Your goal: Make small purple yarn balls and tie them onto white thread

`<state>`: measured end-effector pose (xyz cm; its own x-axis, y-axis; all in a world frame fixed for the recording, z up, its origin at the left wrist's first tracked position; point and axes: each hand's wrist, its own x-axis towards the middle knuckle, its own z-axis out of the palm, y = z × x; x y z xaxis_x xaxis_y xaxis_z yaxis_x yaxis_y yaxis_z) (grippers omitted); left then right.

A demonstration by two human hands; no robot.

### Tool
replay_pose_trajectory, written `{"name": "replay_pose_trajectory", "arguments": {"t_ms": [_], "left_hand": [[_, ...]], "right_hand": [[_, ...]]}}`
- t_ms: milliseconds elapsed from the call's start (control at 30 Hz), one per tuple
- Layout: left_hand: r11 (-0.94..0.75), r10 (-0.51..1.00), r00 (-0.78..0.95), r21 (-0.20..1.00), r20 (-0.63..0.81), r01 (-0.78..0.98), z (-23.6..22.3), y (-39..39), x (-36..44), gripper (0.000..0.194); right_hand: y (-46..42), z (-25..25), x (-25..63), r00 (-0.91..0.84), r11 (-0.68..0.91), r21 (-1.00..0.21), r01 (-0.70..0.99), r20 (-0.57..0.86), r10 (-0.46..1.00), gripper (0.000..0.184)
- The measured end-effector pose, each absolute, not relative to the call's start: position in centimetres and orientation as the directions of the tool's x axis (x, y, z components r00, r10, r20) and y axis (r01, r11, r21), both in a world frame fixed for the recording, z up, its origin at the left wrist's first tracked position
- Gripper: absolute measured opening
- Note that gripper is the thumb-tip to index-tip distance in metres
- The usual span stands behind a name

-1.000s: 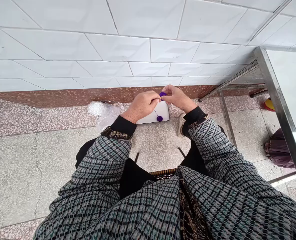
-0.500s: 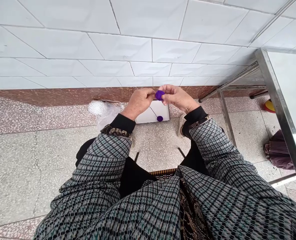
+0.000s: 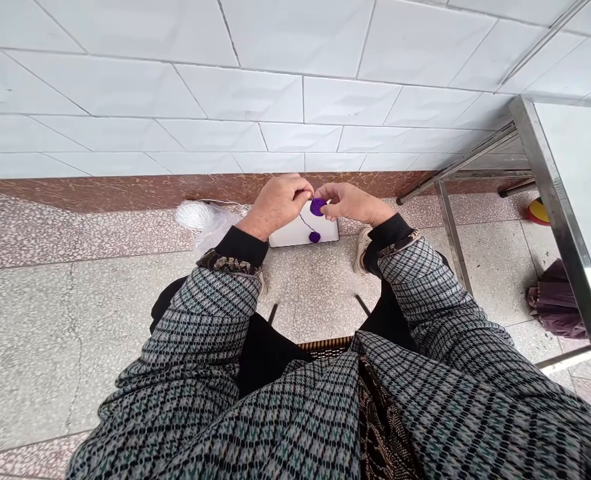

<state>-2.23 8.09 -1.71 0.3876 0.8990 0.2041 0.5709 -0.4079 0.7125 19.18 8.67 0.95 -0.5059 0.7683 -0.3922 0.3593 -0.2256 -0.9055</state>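
Note:
Between my hands is a small ball of purple yarn (image 3: pixel 318 207), gripped by the fingers of my right hand (image 3: pixel 352 203). My left hand (image 3: pixel 282 202) is closed in a pinch just left of the ball, by its upper edge; the yarn strand in that pinch is barely visible. Below them a shallow white box (image 3: pixel 290 235) rests on the floor. A second purple yarn ball (image 3: pixel 314 237) lies in it, with a dark strand (image 3: pixel 307 224) running from it up toward my left hand.
A clear plastic bag with white yarn (image 3: pixel 195 217) lies on the floor to the left. The tiled wall (image 3: pixel 275 93) rises just beyond the box. On the right stands a metal-framed table (image 3: pixel 550 180); a red and yellow object (image 3: pixel 538 212) and dark purple cloth (image 3: pixel 558 303) are beyond its legs.
The held ball has dropped slightly and turned, and my right hand has lowered with it. The ball in the box has shifted a little to the left.

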Motion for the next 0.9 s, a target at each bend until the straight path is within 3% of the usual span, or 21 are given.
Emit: {"name": "replay_pose_trajectory", "arguments": {"t_ms": [167, 300, 433, 600, 733, 900], "left_hand": [[-0.32, 0.939, 0.3, 0.737, 0.166, 0.596, -2.1, 8.2, -1.9, 0.02], [-0.355, 0.893, 0.437, 0.761, 0.105, 0.543, -2.7, 7.7, -0.9, 0.022], [-0.462, 0.784, 0.612, 0.762, 0.109, 0.455, -2.8, 7.2, -0.5, 0.022], [-0.466, 0.856, 0.469, 0.714, 0.215, 0.522, -1.7, 7.6, -1.5, 0.022], [-0.413, 0.9, 0.38, 0.699, 0.214, 0.584, -1.1, 7.8, -2.2, 0.02], [-0.314, 0.941, 0.3, 0.729, 0.155, 0.608, -1.7, 8.0, -1.9, 0.019]], "right_hand": [[8.8, 0.8, 19.4, -0.513, -0.27, -0.96, 0.078, -0.271, 0.815, 0.029], [9.6, 0.0, 19.6, -0.385, -0.206, -0.976, -0.075, -0.162, 0.909, 0.035], [10.0, -0.8, 19.7, -0.265, -0.164, -0.985, 0.059, -0.174, 0.948, 0.026], [9.5, -0.5, 19.5, -0.331, -0.224, -0.921, 0.318, -0.329, 0.884, 0.02], [8.9, 0.6, 19.5, -0.481, -0.308, -0.91, 0.279, -0.41, 0.775, 0.015], [8.7, 1.1, 19.5, -0.532, -0.344, -0.931, 0.118, -0.352, 0.77, 0.017]]}}
